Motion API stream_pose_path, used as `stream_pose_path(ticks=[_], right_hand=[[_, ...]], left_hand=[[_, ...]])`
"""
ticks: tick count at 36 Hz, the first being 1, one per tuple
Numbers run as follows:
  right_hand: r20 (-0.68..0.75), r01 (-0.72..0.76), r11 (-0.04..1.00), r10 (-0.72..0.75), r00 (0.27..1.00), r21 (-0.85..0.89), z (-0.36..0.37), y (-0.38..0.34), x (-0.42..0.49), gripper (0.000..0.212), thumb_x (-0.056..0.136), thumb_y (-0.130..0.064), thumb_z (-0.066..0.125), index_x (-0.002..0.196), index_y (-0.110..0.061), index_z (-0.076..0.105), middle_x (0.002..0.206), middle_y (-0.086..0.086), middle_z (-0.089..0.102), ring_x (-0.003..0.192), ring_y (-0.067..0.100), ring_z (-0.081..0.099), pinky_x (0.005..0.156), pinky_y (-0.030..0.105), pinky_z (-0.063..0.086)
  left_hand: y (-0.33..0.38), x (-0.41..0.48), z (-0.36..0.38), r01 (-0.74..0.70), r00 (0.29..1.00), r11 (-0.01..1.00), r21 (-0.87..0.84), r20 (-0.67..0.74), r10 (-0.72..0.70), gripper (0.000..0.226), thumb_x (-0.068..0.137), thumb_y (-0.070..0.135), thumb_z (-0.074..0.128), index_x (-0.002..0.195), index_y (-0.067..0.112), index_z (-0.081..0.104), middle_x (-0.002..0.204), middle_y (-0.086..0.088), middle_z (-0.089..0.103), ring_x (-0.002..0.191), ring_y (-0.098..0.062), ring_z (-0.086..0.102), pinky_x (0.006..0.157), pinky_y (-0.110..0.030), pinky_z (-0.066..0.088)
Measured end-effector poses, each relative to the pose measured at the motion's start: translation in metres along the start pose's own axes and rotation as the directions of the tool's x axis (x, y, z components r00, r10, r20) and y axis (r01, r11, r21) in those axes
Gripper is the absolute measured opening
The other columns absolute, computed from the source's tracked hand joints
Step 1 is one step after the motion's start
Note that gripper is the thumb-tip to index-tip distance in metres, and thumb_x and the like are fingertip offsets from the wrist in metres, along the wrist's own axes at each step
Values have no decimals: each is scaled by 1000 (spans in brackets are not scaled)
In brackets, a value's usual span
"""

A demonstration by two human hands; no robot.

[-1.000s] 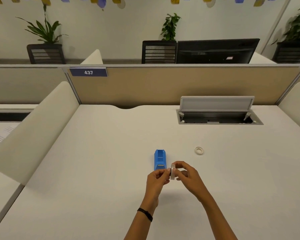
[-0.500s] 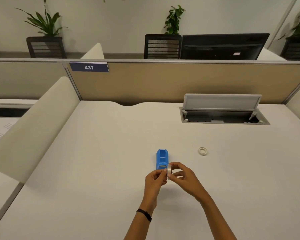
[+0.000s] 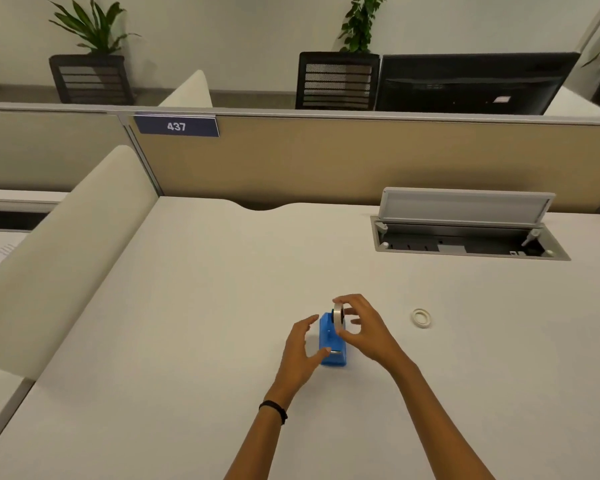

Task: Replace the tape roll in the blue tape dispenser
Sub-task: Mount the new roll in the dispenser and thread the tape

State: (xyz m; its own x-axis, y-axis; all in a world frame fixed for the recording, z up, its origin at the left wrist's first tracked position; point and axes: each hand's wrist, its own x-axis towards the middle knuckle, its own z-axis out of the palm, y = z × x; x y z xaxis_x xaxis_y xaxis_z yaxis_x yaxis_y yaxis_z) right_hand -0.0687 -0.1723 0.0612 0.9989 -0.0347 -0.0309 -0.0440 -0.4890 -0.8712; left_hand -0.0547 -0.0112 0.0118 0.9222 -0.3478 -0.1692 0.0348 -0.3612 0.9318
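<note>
A small blue tape dispenser point(image 3: 330, 341) stands upright on the pale surface point(image 3: 187, 341), its long axis running away from the camera and its cutter end, marked by a thin metallic strip, nearest the viewer. A tape roll point(image 3: 337, 315) of whitish tape with a dark core is held on edge directly over the dispenser's far, open end, pinched at top and bottom by the fingers of the right hand point(image 3: 364, 329). Whether the roll already touches the cradle cannot be told. Well to the right, a second, thin whitish ring point(image 3: 421, 318) lies flat on the surface.
</note>
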Motion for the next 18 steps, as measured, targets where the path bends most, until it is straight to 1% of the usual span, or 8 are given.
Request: stream_pose_path(ticks=[2,5,6,7,9,11,15,18], right_hand=[[26,9,999,-8,1000,-52,1,4,7,45,76,-7,68,114,-23,49,121,-2,49,105,13,53,80,10,42],[72,41,993,-32,997,-115,3,10,13,40,78,-7,65,110,-23,49,118,-2,51,104,12,52,88,17,44],[82,55,990,-44,996,-128,4,11,14,37,79,-9,64,109,-24,49,117,-2,51,103,11,52,88,19,45],[91,65,989,-53,994,-136,5,11,14,34,80,-11,63,108,-24,49,116,-2,51,102,9,52,86,17,44],[108,81,986,-66,992,-148,6,11,15,33,81,-12,63,109,-24,48,115,-3,51,100,7,52,80,9,42],[131,89,982,-67,989,-167,7,12,16,38,80,-7,63,109,-25,48,115,-5,50,100,7,52,77,3,41],[138,60,983,-37,990,-171,10,17,16,45,79,-3,63,115,-22,45,114,-7,49,98,8,51,74,-1,40],[134,68,984,-46,990,-163,11,20,15,45,79,-4,64,116,-21,45,116,-3,51,102,9,51,77,1,40]], left_hand=[[-3,8,-2,8,993,998,55,116,-14,76,78,30,71,138,30,25,137,15,29,124,-4,30,105,-28,29],[-5,17,-2,9,973,994,113,227,-35,89,76,32,72,143,27,14,151,7,18,137,-12,23,110,-29,23],[-5,20,-2,10,969,993,114,243,-38,90,76,32,72,143,26,13,153,5,16,139,-14,22,111,-29,22],[-4,22,-1,12,967,995,104,252,-38,91,76,31,72,144,25,12,154,4,16,140,-15,21,110,-27,22],[-2,26,-1,11,968,997,73,251,-29,89,77,31,71,144,24,13,154,3,18,138,-12,23,106,-23,21],[-1,29,0,6,969,999,53,246,-19,88,77,30,71,144,24,15,153,4,21,136,-9,24,106,-22,21],[0,31,3,1,966,1000,29,257,-9,83,77,23,73,141,23,22,145,6,32,130,-9,33,105,-20,27],[1,33,3,6,963,1000,27,271,-13,78,77,21,72,139,24,24,138,9,37,124,-5,37,103,-19,30]])
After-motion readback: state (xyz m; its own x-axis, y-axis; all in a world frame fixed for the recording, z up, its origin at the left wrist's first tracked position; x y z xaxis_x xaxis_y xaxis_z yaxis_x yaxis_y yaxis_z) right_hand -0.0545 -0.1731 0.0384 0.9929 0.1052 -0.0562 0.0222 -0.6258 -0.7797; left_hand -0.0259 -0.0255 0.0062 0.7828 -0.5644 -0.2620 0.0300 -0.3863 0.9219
